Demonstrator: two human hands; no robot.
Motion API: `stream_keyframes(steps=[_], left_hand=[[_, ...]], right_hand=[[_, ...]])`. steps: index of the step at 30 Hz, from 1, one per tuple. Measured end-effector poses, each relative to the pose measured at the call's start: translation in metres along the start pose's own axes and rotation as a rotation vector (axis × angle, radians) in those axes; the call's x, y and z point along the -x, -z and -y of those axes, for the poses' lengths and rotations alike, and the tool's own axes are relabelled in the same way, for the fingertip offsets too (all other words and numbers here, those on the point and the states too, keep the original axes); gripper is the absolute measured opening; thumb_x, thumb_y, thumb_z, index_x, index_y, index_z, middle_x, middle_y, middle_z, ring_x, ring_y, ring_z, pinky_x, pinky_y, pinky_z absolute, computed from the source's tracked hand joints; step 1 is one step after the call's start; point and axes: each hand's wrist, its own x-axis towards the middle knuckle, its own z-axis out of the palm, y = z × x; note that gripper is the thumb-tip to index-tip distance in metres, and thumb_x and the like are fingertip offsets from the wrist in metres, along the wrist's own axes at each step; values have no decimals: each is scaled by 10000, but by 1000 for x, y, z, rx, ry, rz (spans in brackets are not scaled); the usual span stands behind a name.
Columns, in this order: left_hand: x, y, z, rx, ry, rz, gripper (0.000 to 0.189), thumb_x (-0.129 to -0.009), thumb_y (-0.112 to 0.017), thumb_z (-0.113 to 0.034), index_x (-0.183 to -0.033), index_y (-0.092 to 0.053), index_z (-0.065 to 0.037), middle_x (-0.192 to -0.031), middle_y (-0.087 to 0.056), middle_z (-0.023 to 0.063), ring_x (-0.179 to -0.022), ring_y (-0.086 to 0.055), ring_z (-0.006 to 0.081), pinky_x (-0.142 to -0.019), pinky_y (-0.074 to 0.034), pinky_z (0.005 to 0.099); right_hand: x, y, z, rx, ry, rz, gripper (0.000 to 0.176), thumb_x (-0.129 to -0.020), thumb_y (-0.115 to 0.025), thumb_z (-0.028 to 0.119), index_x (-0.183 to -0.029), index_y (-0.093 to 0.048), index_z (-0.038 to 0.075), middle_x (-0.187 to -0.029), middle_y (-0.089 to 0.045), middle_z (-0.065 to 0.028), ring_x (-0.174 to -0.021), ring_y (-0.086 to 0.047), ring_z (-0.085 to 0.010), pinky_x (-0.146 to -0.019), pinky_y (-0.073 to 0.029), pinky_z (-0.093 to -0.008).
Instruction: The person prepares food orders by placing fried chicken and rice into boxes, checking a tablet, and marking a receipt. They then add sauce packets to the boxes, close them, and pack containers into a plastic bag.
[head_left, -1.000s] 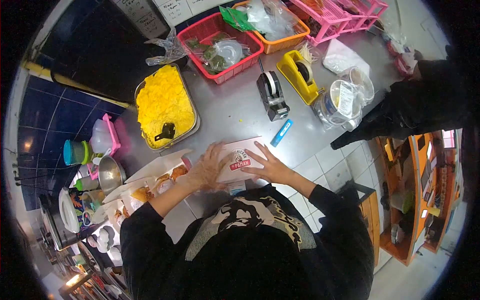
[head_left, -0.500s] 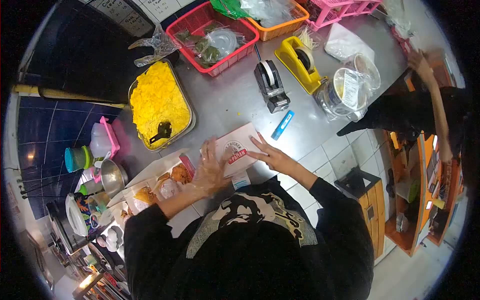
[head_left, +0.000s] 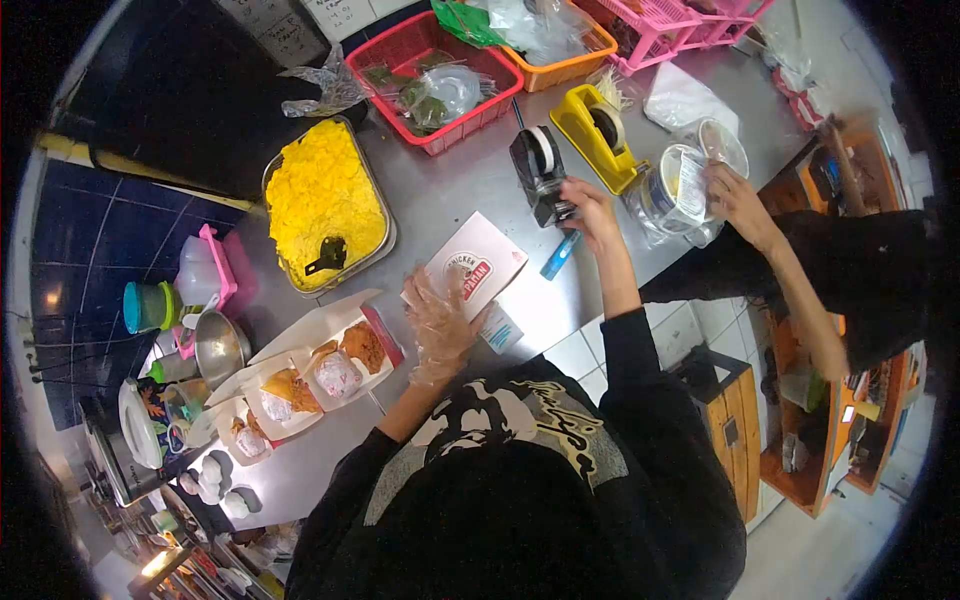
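Observation:
My left hand, in a clear plastic glove, rests with spread fingers on the left side of a closed pink-and-white box with a red logo. My bare right hand is at the front end of the black tape dispenser, fingers bent against it; what the fingertips pinch is too small to tell. Just below that hand lies a blue box-like item. A small printed packet sits at the counter edge. Open boxes with fried chicken and wrapped portions stand to the left.
A tray of yellow food is at the back left, near a red basket and an orange basket. A yellow tape dispenser stands right of the black one. A co-worker's hand touches wrapped tubs at the right.
My right hand has left the box and moved up and right to the black dispenser. The box sits more tilted under my left hand. The co-worker's hand has come down to the tubs.

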Motion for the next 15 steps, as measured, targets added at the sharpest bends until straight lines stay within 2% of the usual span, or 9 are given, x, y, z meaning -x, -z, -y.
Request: stream_keyframes(steps=[1,4,5,8,9,12,14,15], left_hand=[[0,-1,0,-10,21,2,760,-719,-692,-530,-1315,-416,-148,-1338,-288,284,-1215,-324,478,-871,-411,603],[1,-2,0,-21,46,12,727,-743,-645,-567,-1305,-459,-146,-1346,-292,273,-1228,-315,466,-876,-405,607],[3,-1,0,-20,55,24,724,-743,-644,-567,-1305,-465,-148,-1347,-294,270,-1234,-309,463,-878,-404,608],[0,2,-2,-29,62,38,719,-748,-647,-554,-1303,-468,-133,-1331,-310,274,-1229,-315,453,-880,-409,600],[0,5,-3,-41,55,41,721,-752,-651,-542,-1300,-460,-114,-1313,-322,283,-1214,-332,450,-878,-416,590],[-4,16,-7,-63,82,116,730,-745,-663,-527,-1305,-450,-110,-1307,-330,284,-1220,-336,440,-916,-392,580],[-2,15,-8,-87,87,121,731,-737,-668,-524,-1312,-450,-127,-1317,-325,277,-1238,-325,435,-953,-357,583],[0,10,-7,-106,76,85,728,-735,-670,-521,-1314,-451,-138,-1322,-322,274,-1245,-320,433,-970,-337,587]], right_hand=[[6,10,-10,-254,108,90,210,-837,-673,245,-849,-644,37,-1196,-562,-82,-955,-570,-203,-738,-504,-366],[13,20,-52,234,523,-61,121,-812,-685,136,-787,-645,25,-1255,-543,-88,-1014,-558,-237,-778,-495,-397],[23,18,-53,585,699,-188,84,-794,-673,52,-746,-636,-5,-1233,-555,-124,-979,-576,-262,-801,-481,-397],[33,18,-36,1090,625,-460,120,-756,-705,85,-770,-660,-25,-1199,-546,-193,-1045,-560,-320,-855,-454,-398],[34,21,-34,1077,610,-578,135,-763,-712,103,-793,-671,-22,-1099,-620,-173,-970,-611,-244,-772,-479,-359],[70,12,-25,567,477,-265,140,-783,-704,100,-860,-682,-15,-846,-678,-107,-760,-627,-152,-658,-486,-303],[91,-16,-63,321,413,25,209,-797,-694,73,-1001,-701,27,-667,-656,-52,-631,-581,-76,-573,-459,-243],[103,-36,-71,325,372,91,280,-791,-690,50,-1071,-688,65,-667,-653,-41,-612,-563,-60,-561,-450,-234]])
